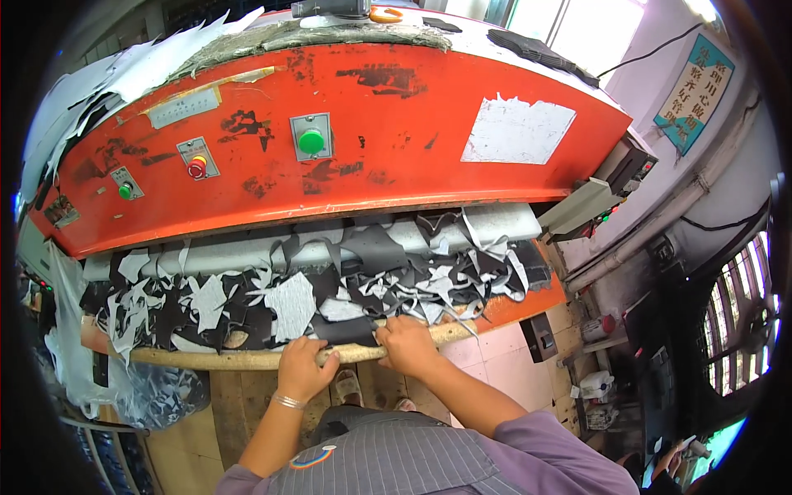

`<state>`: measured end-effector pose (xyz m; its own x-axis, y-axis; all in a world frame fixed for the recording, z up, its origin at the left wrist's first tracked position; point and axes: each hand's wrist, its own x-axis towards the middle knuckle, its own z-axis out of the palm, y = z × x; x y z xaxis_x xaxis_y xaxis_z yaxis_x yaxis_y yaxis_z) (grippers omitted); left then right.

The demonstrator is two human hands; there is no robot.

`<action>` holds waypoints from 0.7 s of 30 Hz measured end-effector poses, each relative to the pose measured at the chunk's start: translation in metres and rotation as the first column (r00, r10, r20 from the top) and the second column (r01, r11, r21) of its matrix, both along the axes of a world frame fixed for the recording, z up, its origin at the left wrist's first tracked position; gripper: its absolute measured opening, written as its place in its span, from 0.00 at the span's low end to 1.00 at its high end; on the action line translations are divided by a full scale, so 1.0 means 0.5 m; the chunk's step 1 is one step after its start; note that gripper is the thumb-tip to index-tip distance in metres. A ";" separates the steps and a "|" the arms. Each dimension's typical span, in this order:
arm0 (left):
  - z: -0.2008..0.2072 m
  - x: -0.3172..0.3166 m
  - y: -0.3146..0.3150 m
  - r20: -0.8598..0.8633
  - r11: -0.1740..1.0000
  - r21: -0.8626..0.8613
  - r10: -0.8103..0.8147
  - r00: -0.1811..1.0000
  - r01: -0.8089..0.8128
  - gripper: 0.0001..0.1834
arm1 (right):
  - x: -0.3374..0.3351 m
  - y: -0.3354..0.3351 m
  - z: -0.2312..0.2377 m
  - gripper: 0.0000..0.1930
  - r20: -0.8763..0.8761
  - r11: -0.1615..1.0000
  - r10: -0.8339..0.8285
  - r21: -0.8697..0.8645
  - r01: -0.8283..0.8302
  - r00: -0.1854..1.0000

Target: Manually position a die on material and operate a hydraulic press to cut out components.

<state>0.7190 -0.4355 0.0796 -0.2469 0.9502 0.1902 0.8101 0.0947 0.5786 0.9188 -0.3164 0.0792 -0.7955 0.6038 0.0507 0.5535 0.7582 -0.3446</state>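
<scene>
Scraps (293,305): pale grey and dark cut pieces, lying tangled along the counter (528,309), below the red machine front (412,173).
Plastic bag (161,396): clear, hanging below the counter's left end.
Tan rail (223,360): rounded, along the counter's front edge.
Red knob (196,167): on the machine front, left of a big green button (311,141).
Left hand (305,371): at the tan rail, fingers bent over it, thumb toward the right; I cannot tell whether it grips anything.
Dark strip (351,332): lying between both hands, just behind the rail.
Right hand (410,346): fingers curled at the strip's right end, over the rail; whether it is closed on the strip, I cannot tell.
White bar (520,221): behind the scraps, its right end showing.
</scene>
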 end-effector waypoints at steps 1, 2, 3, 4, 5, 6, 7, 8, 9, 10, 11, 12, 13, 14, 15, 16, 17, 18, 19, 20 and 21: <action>0.000 0.003 -0.010 -0.003 1.000 -0.025 -0.013 1.000 0.013 0.16 | 0.008 -0.009 -0.004 0.21 0.051 0.999 0.020 -0.034 -0.019 0.998; 0.013 0.001 -0.019 -0.001 1.000 -0.027 -0.007 1.000 0.007 0.16 | 0.021 -0.012 0.002 0.21 0.053 0.999 0.026 -0.036 -0.024 0.998; 0.029 -0.001 -0.026 0.057 0.985 -0.165 -0.046 0.997 0.055 0.16 | 0.039 -0.010 0.007 0.21 0.031 0.983 0.100 -0.158 -0.094 0.994; 0.054 0.001 -0.040 0.120 0.949 -0.298 -0.075 0.990 0.108 0.17 | 0.060 -0.012 0.018 0.21 -0.001 0.947 0.173 -0.276 -0.166 0.985; 0.096 0.010 -0.029 0.137 0.876 -0.475 -0.026 0.990 0.088 0.17 | 0.074 0.013 0.036 0.21 -0.006 0.833 0.120 -0.544 -0.103 0.993; 0.101 0.019 -0.015 0.141 0.873 -0.482 -0.011 0.990 0.079 0.17 | 0.070 0.042 0.080 0.21 0.046 0.745 -0.048 -0.664 0.067 0.998; 0.094 0.023 0.006 0.149 0.917 -0.396 0.011 0.989 0.050 0.17 | 0.067 0.078 0.087 0.21 -0.060 0.808 -0.175 -0.580 0.108 0.983; 0.088 0.036 0.031 0.164 0.952 -0.304 0.026 0.986 0.026 0.18 | 0.072 0.117 0.088 0.24 -0.162 0.934 -0.225 -0.315 0.166 0.961; 0.076 0.049 0.063 0.094 0.983 -0.182 -0.011 0.996 0.028 0.20 | 0.081 0.161 0.054 0.29 -0.263 0.962 -0.267 -0.133 0.239 0.927; 0.055 0.064 0.101 0.019 0.997 -0.057 -0.046 0.999 0.047 0.22 | 0.083 0.204 0.035 0.35 -0.156 0.938 -0.344 -0.021 0.345 0.926; 0.038 0.078 0.127 -0.054 1.000 -0.005 -0.007 0.999 0.006 0.26 | 0.072 0.226 0.040 0.39 -0.051 0.908 -0.418 0.011 0.419 0.907; 0.027 0.097 0.149 -0.123 0.998 0.053 0.030 0.992 -0.024 0.29 | 0.058 0.243 0.054 0.44 0.119 0.847 -0.529 0.012 0.531 0.840; 0.023 0.115 0.159 -0.127 0.998 0.048 0.048 0.991 -0.042 0.29 | 0.050 0.254 0.053 0.43 0.201 0.818 -0.565 0.014 0.574 0.800; 0.018 0.128 0.172 -0.167 0.994 -0.088 0.055 0.984 -0.071 0.33 | 0.045 0.262 0.048 0.42 0.277 0.784 -0.602 0.026 0.620 0.749; 0.010 0.137 0.178 -0.208 0.970 -0.221 0.058 0.976 -0.105 0.37 | 0.045 0.265 0.042 0.42 0.271 0.792 -0.592 0.023 0.610 0.759; -0.006 0.144 0.170 -0.202 0.976 -0.190 0.070 0.977 -0.109 0.36 | 0.050 0.266 0.032 0.39 0.300 0.755 -0.619 -0.028 0.655 0.726; -0.014 0.141 0.159 -0.159 0.978 -0.187 0.061 0.985 -0.091 0.32 | 0.056 0.266 0.022 0.37 0.326 0.712 -0.644 -0.077 0.698 0.693; -0.021 0.137 0.147 -0.118 0.981 -0.181 0.052 0.992 -0.073 0.29 | 0.077 0.261 0.019 0.32 0.191 0.714 -0.665 -0.118 0.690 0.722; -0.028 0.137 0.126 -0.125 0.979 -0.185 0.064 0.990 -0.086 0.29 | 0.106 0.257 0.011 0.33 0.077 0.713 -0.677 -0.181 0.678 0.732; -0.046 0.127 0.114 -0.051 0.991 -0.132 -0.009 0.999 0.002 0.24 | 0.129 0.265 -0.008 0.33 -0.048 0.713 -0.687 -0.239 0.659 0.725; -0.062 0.119 0.106 0.017 0.993 -0.072 -0.088 0.996 0.089 0.19 | 0.151 0.269 -0.028 0.32 -0.220 0.676 -0.716 -0.452 0.582 0.662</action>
